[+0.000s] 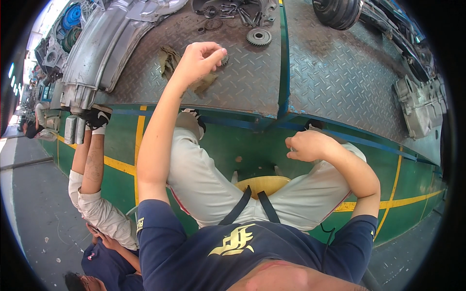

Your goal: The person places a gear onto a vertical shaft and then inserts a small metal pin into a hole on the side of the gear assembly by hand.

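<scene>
My left hand (200, 60) is raised over the metal-topped workbench (242, 87), its fingers curled and the thumb drawn toward the index finger. Whatever it may hold is hidden. A small toothed gear (225, 59) shows partly behind that thumb; I cannot tell if they touch. Beside the hand lie a crumpled brown rag (168, 59) and a brown cloth (205, 84), partly covered by my wrist. My right hand (310, 146) hovers by my right knee, off the bench edge, with fingers closed; their contents cannot be made out. Farther back rests a larger gear (258, 37).
A big grey gearbox housing (104, 48) stands at the left, with several bolts (247, 17) and rings at the back. A second bench (340, 72) adjoins on the right, bearing a metal casing (421, 104). Another person (109, 252) sits at the lower left.
</scene>
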Demonstrator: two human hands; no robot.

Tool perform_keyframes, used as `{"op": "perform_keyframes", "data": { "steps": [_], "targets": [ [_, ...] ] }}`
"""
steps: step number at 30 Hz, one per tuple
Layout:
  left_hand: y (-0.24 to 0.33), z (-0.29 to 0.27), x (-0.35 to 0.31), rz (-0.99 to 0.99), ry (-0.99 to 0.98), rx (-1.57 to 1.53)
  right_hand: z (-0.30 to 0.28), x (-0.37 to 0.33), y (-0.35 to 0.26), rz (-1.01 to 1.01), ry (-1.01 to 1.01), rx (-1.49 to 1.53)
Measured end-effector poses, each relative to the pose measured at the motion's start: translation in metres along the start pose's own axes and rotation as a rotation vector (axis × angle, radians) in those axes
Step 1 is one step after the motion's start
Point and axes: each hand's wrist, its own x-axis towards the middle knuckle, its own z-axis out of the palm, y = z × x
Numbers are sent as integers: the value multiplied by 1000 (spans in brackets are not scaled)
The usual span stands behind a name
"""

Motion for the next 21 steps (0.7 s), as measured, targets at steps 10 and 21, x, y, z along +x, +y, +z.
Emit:
{"op": "perform_keyframes", "data": {
  "steps": [10,21],
  "targets": [
    [-10,-4,25,49,251,91,-5,-2,-2,-4,-25,-29],
    [-28,-29,21,-25,335,-38,-2,0,-1,7,-23,-29]
  ]
}}
